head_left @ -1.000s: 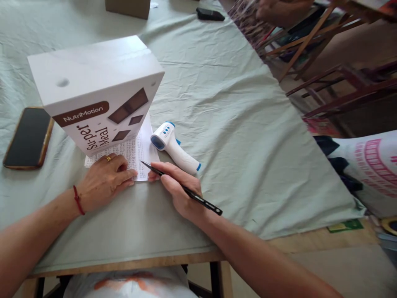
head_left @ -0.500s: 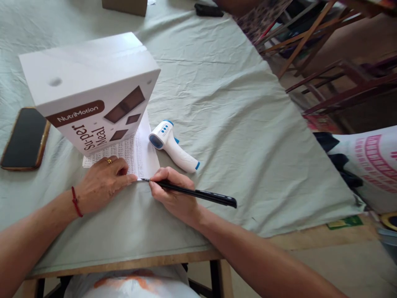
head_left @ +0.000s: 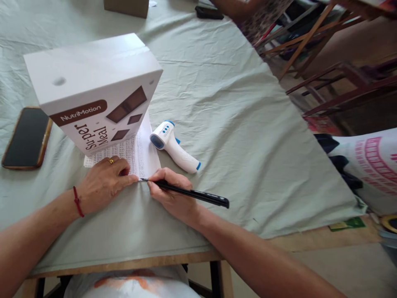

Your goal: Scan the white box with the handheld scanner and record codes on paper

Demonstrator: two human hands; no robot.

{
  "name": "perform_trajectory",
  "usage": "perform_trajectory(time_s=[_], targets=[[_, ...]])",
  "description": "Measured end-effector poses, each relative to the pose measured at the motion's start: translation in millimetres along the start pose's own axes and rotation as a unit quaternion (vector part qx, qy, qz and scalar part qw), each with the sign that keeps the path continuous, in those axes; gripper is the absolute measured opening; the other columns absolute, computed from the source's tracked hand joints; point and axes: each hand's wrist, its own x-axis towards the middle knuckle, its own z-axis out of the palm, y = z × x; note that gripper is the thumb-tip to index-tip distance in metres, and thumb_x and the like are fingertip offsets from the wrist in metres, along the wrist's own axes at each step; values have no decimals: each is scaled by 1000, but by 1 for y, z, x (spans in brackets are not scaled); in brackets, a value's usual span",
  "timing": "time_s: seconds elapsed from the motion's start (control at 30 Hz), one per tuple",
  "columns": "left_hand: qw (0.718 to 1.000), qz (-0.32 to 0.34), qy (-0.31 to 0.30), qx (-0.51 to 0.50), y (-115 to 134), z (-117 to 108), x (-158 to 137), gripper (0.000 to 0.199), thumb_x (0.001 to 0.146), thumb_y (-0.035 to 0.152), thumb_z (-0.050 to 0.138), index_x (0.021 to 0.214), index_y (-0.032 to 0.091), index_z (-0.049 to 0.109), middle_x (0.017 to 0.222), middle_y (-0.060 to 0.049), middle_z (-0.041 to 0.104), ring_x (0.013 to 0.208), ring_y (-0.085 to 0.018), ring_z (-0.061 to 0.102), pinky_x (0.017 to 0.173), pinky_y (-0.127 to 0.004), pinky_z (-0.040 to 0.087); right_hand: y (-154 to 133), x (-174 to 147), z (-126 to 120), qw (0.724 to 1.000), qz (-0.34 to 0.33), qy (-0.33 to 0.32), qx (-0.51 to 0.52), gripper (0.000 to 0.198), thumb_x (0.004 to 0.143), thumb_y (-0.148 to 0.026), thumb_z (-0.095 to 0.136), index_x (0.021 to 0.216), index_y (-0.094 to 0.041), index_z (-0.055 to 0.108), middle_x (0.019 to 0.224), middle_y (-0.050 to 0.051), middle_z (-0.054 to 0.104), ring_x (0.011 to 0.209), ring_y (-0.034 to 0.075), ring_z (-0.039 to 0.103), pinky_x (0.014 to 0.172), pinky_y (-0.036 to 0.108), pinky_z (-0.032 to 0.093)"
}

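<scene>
My left hand lies on the lower left of a written-on paper sheet, fingers curled and thumb stretched along its bottom edge, holding it down. In my right hand is a black pen, pinched between thumb and fingers. Its tip meets the sheet's bottom edge close to my left thumb. Small dark marks fill rows on the paper. A white NutriMotion box stands upright at the sheet's far side and hides part of it. Right of the sheet lies a white and blue infrared thermometer.
A smartphone lies at the left. Along the far edge are a brown box, a dark object and another person's arm. A pale green cloth covers the table. Beyond its right edge are chairs and a printed white bag.
The pen's rear end has swung slightly left as my right hand shifts a little. My left hand keeps its place on the sheet. The far arm has moved slightly beside the dark object.
</scene>
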Motion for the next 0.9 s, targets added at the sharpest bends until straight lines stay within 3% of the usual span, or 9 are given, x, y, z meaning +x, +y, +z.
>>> perform_trajectory(time_s=[0.67,0.9], targets=[[1000,0,-5,1,0,-1,0,36,103,21,34,101,21,69,84,-6,57,74,-16,49,65,-29,42,0,0,-1,1000,-13,-12,-18,14,79,-11,57,69,-21,56,60,-5,59,52,7,51,51,20,41],[1000,10,-16,10,0,-3,0,36,100,15,34,103,20,69,84,-6,56,74,-16,49,66,-29,43,1,0,-2,1000,12,-5,-6,13,80,-15,58,69,-21,56,58,-5,58,50,7,50,48,19,40]])
